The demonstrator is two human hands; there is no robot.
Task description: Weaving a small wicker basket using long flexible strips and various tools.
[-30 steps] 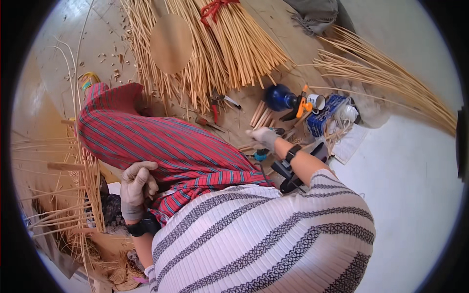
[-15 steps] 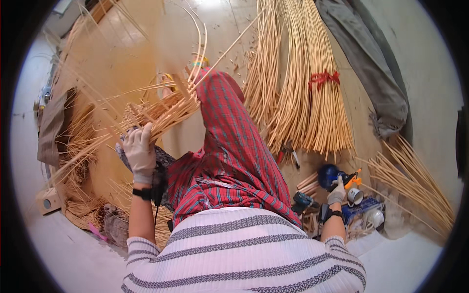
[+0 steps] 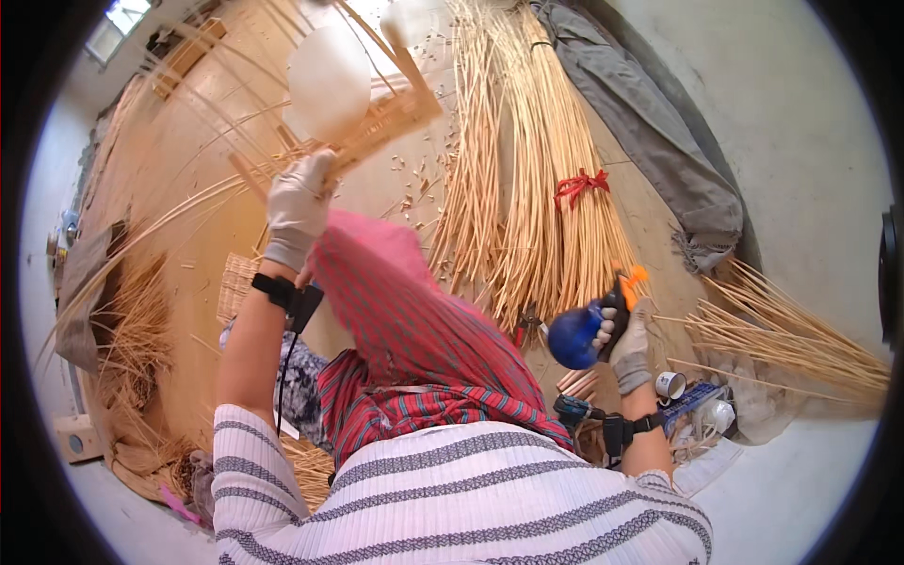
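Since the earlier views, our right hand [image 3: 629, 344] has lifted the round blue spray bottle with black-and-orange head [image 3: 574, 338] from beside the white cylindrical cup [image 3: 669, 384]. Our left hand [image 3: 301, 202], off the weaving a second ago, now grips and has raised the partly woven tan rattan piece [image 3: 400, 117] farther forward.

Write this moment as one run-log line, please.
left grip: wicker piece; right grip: blue spray bottle; nearby: red-tied cane bundle

Tan floor [image 3: 188, 315], bright window [image 3: 106, 40]
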